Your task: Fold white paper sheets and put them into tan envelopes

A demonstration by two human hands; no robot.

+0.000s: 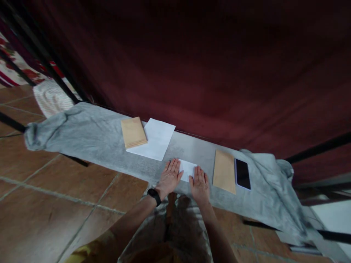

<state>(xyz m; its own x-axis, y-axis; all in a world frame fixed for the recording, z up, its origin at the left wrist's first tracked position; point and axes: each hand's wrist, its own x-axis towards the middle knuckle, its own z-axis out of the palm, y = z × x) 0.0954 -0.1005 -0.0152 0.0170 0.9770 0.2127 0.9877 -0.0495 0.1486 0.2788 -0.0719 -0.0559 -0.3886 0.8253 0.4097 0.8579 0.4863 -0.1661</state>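
Note:
A small white piece of paper (187, 169), perhaps folded, lies flat on the grey cloth near the front edge. My left hand (170, 176) rests flat over its left end, fingers stretched out, with a black watch on the wrist. Over its right end lies my right hand (200, 183), also flat with fingers extended. Both palms press down and grasp nothing. Right of that hand is a single brown envelope (225, 171). To the upper left, a stack of brown envelopes (134, 131) partly covers larger white sheets of paper (159, 140).
A phone (242, 174) lies beside the single envelope. Grey cloth (93, 133) covers the long narrow surface and bunches at both ends. A dark red curtain (192, 73) hangs behind. Black metal bars (320, 148) stand at both sides, above a tiled floor (41, 212).

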